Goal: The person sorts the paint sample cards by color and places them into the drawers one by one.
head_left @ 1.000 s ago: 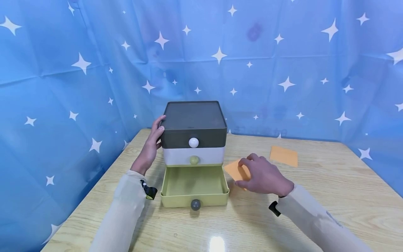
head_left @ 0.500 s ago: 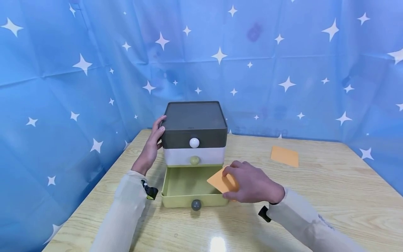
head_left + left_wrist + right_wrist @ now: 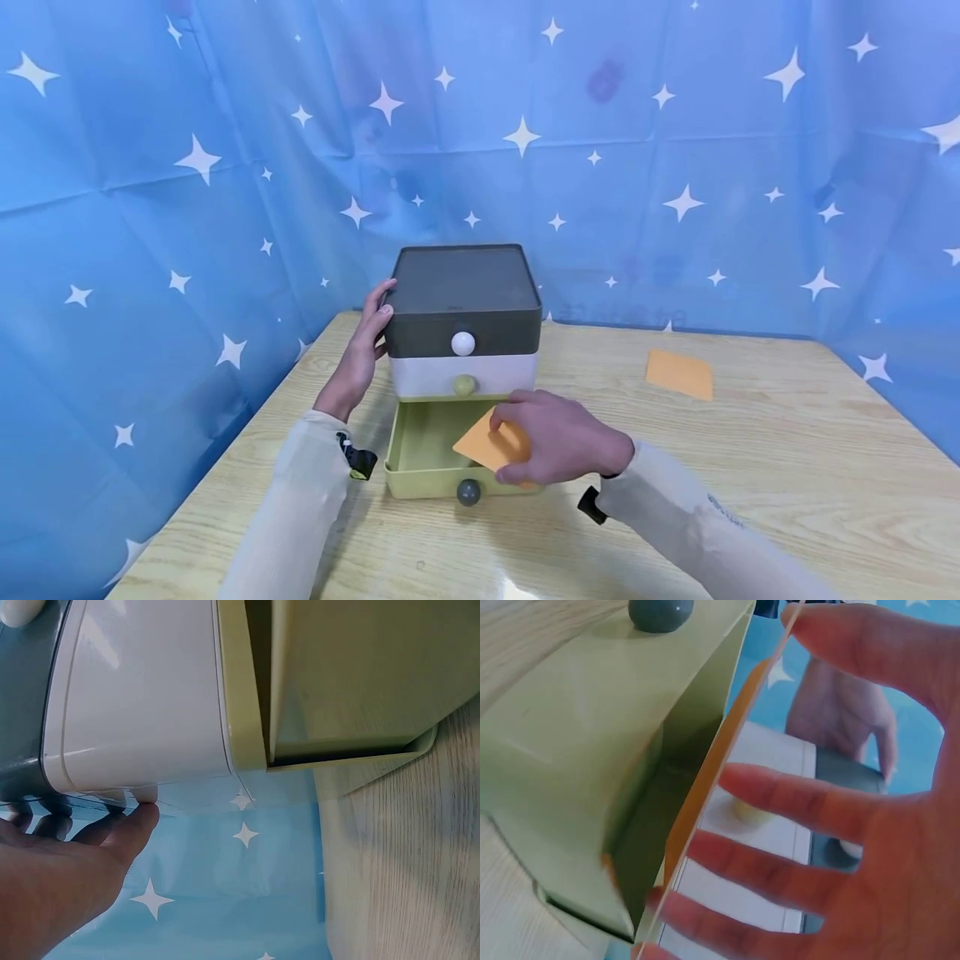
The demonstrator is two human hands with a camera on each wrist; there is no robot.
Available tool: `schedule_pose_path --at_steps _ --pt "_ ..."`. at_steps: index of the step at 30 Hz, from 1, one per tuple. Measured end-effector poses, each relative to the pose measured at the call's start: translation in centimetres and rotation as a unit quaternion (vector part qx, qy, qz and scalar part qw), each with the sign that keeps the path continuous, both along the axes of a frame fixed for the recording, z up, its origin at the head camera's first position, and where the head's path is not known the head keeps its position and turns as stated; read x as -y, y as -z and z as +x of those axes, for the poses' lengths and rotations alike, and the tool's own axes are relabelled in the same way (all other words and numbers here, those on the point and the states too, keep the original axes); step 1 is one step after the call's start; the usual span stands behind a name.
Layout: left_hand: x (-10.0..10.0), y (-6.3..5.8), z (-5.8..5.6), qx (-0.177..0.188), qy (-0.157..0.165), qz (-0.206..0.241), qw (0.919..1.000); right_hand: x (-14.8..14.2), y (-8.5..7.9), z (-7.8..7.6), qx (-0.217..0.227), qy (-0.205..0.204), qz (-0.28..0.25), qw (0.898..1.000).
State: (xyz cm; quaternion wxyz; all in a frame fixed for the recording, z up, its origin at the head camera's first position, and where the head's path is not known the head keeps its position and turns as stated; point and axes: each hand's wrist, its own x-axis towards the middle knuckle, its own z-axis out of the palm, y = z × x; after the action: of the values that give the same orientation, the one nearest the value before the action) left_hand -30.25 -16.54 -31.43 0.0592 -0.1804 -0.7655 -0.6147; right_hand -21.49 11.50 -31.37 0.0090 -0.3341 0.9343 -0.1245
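A small desktop drawer unit (image 3: 465, 279) has a dark grey top tier, a white middle tier and a green bottom drawer (image 3: 416, 483) pulled out. My left hand (image 3: 352, 367) rests its fingertips against the unit's left side near the top. Over the right part of the drawer, my right hand (image 3: 566, 437) pinches an orange square of paper (image 3: 480, 442) between thumb and fingers. In the right wrist view the orange paper (image 3: 712, 769) is seen nearly edge-on, tilted beside the drawer's opening. The hand and paper hide part of the drawer's inside and front.
A second orange sheet (image 3: 679, 374) lies flat on the wooden table (image 3: 750, 467) at the back right. The drawer's dark round knob (image 3: 468, 492) sticks out in front. A blue star-patterned curtain (image 3: 600, 208) hangs behind and to the left.
My right hand has carried the orange paper leftward from beside the drawer unit to over the pulled-out drawer. The left hand stays at the unit's side.
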Motion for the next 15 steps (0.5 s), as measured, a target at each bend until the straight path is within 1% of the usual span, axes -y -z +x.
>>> schedule_pose_path --at_steps 3,7,10,15 --pt "0.1 -0.1 0.1 -0.002 -0.002 -0.001 1.0 0.8 0.1 -0.5 0.0 -0.017 0.0 1.0" --pt "0.2 -0.1 0.2 0.0 -0.002 0.002 1.0 1.6 0.7 -1.3 0.013 -0.036 -0.006 0.999" --pt "0.1 0.0 0.2 0.003 0.001 0.001 1.0 1.8 1.5 -1.8 0.013 -0.039 -0.009 0.999" --pt "0.1 0.0 0.0 0.002 0.0 -0.001 1.0 1.8 2.2 -2.4 -0.008 -0.029 -0.012 0.999"
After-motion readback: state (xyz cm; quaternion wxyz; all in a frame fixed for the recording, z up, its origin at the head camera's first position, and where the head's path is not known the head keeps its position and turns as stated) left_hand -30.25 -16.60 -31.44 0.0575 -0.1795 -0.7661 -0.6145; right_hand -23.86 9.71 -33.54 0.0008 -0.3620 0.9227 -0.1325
